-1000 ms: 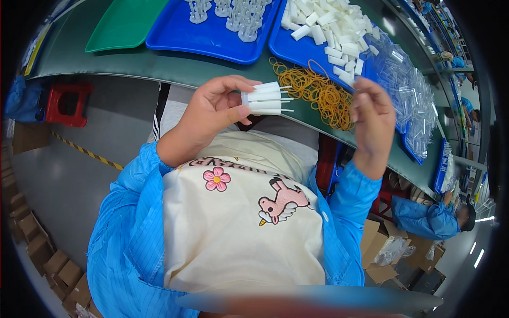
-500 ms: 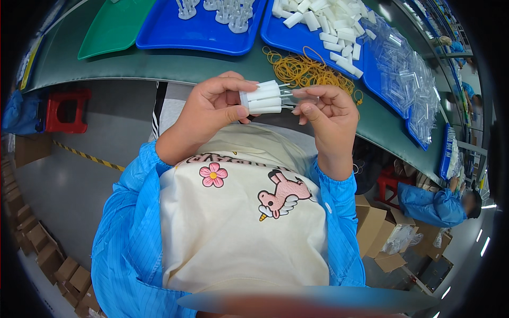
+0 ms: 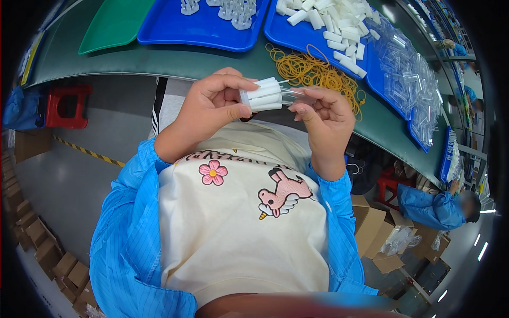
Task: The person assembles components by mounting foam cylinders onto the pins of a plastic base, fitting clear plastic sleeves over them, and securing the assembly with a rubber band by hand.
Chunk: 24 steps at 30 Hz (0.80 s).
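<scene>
My left hand [image 3: 212,103] is closed around the base end of a bundle of white cylinders [image 3: 265,95], held sideways over my lap near the table edge. The cylinders stand out from a translucent base, and thin pale rods project past their free ends. My right hand [image 3: 327,114] has thumb and forefinger pinched together at those rod ends. A clear, thin plastic piece [image 3: 298,93] shows at its fingertips; glare and the fingers hide its full shape. Behind the right hand lies a heap of yellow rubber bands [image 3: 313,68] on the green tabletop [image 3: 222,62].
A blue tray [image 3: 196,41] holds several clear pronged bases; a green tray [image 3: 111,29] lies left of it. White cylinders [image 3: 331,32] and clear plastic tubes [image 3: 408,79] fill trays at right. Red stools [image 3: 68,108], cartons [image 3: 371,228] and a co-worker [image 3: 435,205] are beyond.
My right hand has shifted slightly left and closer to the bundle, its fingertips now nearer the rod ends. The left hand keeps its hold on the bundle.
</scene>
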Tool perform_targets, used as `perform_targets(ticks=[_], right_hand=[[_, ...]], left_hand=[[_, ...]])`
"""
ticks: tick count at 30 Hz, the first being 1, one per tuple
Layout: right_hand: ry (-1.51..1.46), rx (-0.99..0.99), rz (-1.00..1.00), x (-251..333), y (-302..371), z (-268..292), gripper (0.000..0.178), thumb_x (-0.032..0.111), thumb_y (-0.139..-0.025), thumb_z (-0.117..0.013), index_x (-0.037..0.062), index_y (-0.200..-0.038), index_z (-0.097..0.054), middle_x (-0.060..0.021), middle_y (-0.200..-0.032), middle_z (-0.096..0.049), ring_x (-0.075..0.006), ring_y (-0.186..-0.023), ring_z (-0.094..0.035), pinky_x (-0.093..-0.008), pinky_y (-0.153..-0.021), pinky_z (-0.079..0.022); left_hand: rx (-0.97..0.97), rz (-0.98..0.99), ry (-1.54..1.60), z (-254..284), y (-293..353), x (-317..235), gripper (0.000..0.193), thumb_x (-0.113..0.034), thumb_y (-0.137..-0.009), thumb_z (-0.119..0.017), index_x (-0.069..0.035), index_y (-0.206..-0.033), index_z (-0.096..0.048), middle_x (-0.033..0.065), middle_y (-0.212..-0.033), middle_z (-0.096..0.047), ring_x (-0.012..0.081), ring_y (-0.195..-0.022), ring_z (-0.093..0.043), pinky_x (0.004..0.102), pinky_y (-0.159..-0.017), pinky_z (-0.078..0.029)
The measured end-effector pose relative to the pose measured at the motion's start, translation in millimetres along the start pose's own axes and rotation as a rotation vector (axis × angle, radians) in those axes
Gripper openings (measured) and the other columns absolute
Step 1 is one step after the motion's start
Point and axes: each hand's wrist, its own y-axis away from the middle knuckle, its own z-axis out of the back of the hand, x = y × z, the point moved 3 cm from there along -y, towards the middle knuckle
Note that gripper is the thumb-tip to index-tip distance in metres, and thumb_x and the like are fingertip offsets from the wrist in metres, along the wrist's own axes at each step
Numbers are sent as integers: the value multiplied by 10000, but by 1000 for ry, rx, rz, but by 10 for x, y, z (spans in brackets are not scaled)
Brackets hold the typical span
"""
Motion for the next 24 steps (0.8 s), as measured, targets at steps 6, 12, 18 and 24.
perform_targets(ticks=[6, 12, 18, 24], right_hand=[[-75, -79, 78, -161, 90, -41, 266, -74, -854, -651, -19, -1097, -556, -202, -1083, -668, -162, -814, -669, -241, -673, -547], [-155, -57, 163, -263, 95, -32, 267, -66, -857, -653, -14, -1097, -550, -215, -1084, -667, -171, -779, -670, -248, -646, -548], [-140, 146, 112, -258, -23, 74, 257, -75, -795, -711, -24, -1028, -614, -174, -1075, -630, -159, -833, -636, -258, -699, -544], [-125, 103, 207, -276, -21, 14, 284, -74, -745, -758, -20, -1000, -646, -102, -1035, -552, -148, -873, -581, -255, -735, -516]], left_hand=[[82, -57, -233, 5, -9, -73, 392, 94, -797, -674, -10, -1174, -658, 44, -1045, -501, 140, -911, -586, 249, -783, -539], [99, -22, -477, -23, -24, -273, 390, 109, -749, -675, -47, -1106, -708, 43, -993, -511, 108, -851, -557, 229, -735, -516], [193, 90, -520, 15, -45, -297, 334, 29, -762, -696, -2, -1094, -697, 62, -1016, -534, 121, -903, -522, 231, -778, -489], [83, 54, -203, -11, -25, -129, 298, 58, -797, -656, 7, -1091, -668, 73, -1050, -526, 137, -946, -563, 264, -784, -535]])
